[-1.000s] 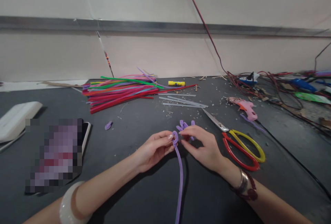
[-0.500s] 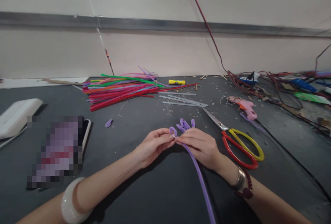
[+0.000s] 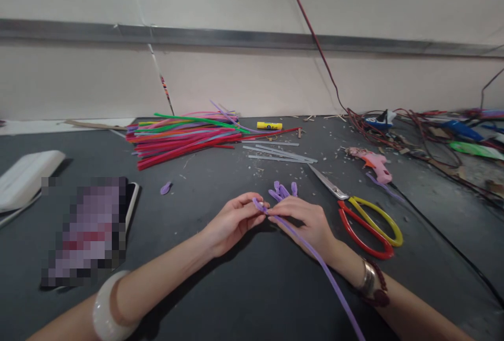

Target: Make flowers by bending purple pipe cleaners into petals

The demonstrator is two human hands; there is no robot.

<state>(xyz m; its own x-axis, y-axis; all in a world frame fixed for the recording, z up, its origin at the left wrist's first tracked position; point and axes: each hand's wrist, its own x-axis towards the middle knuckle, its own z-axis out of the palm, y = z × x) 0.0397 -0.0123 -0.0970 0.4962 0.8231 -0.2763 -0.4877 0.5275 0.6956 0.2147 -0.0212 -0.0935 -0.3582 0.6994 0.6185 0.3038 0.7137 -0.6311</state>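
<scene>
A long purple pipe cleaner (image 3: 326, 268) runs from my fingertips toward the lower right edge. Its far end is bent into a small loop, pinched by my left hand (image 3: 236, 223). My right hand (image 3: 309, 224) is closed on the same pipe cleaner just beside, fingertips almost touching the left ones. Behind the right fingers lie several small purple loops (image 3: 281, 192); whether they join the strand is hidden. To the right of my right hand, scissors (image 3: 339, 194) with one red and one yellow handle lie spread apart on the dark table.
A bundle of coloured pipe cleaners (image 3: 185, 138) lies at the back, near a yellow glue stick (image 3: 269, 126) and translucent sticks (image 3: 279, 153). A pink glue gun (image 3: 372, 162) with a black cord is at right. Left are a phone (image 3: 88, 230), a white box-shaped device (image 3: 29, 178) and a small purple piece (image 3: 166, 188).
The loop at my left fingertips has tilted over to the left and looks flatter. The pipe cleaner's long tail has swung to the right. Both hands have stayed nearly in place.
</scene>
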